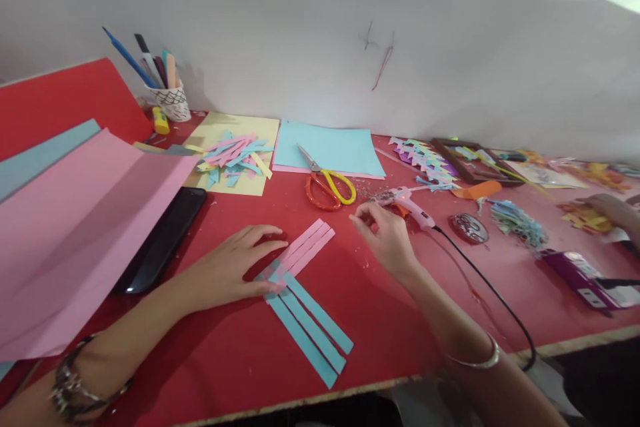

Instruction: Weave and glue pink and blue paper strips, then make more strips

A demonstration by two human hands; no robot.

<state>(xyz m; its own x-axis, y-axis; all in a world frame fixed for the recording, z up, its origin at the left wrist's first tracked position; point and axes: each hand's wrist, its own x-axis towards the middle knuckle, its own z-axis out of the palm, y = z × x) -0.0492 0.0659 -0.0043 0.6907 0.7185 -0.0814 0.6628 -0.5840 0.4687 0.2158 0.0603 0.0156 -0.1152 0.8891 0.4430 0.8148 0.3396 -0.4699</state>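
My left hand lies on the table with its fingers spread. Its thumb rests on the joint where slit pink paper strips and slit blue paper strips overlap at an angle. My right hand is raised beside the nozzle end of a pink glue gun, fingers curled towards the thumb; whether anything is pinched there cannot be made out. Scissors with one red and one yellow handle lie behind the strips, blades a little apart.
Cut paper strips lie on a yellow sheet, next to a blue sheet. A phone sits partly under pink paper. A black cord crosses to the front edge. Another person's hand is at far right.
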